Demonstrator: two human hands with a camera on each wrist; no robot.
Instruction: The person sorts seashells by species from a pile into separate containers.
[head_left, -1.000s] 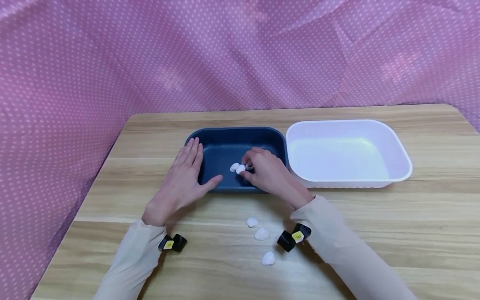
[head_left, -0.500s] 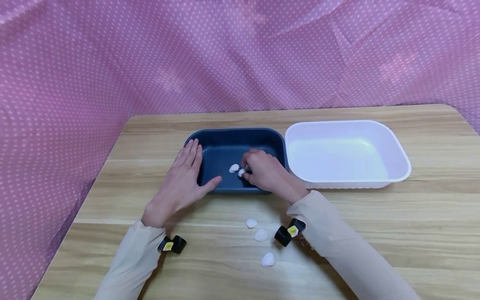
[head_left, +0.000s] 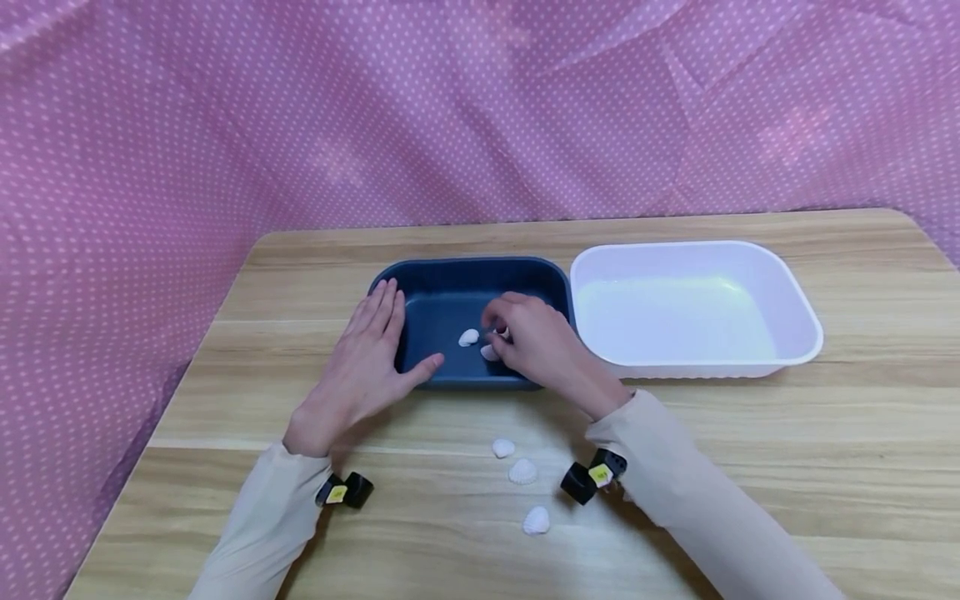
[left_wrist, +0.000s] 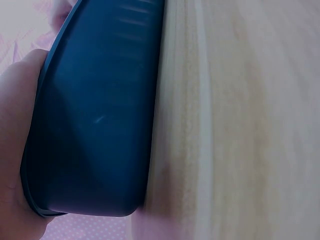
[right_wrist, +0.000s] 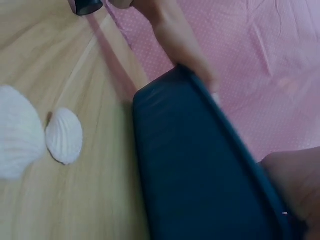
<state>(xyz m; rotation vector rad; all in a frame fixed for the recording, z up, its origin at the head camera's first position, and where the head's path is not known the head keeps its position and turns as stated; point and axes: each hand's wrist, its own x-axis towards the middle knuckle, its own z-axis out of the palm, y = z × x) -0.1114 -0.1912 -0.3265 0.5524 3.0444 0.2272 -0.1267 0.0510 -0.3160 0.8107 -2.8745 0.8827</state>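
Dark-blue tray point(head_left: 442, 308), white tray point(head_left: 675, 321), white shells point(head_left: 522, 472), light-brown grained table point(head_left: 420, 533), beige sleeves point(head_left: 262, 517), pink white-dotted cloth point(head_left: 450, 108)

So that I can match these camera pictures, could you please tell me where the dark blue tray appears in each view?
Head: the dark blue tray sits near the middle, slightly left.
Left wrist: its outside wall fills much of the left half.
Right wrist: it runs from upper centre to the bottom edge.
Shared landmark: the wooden tabletop.
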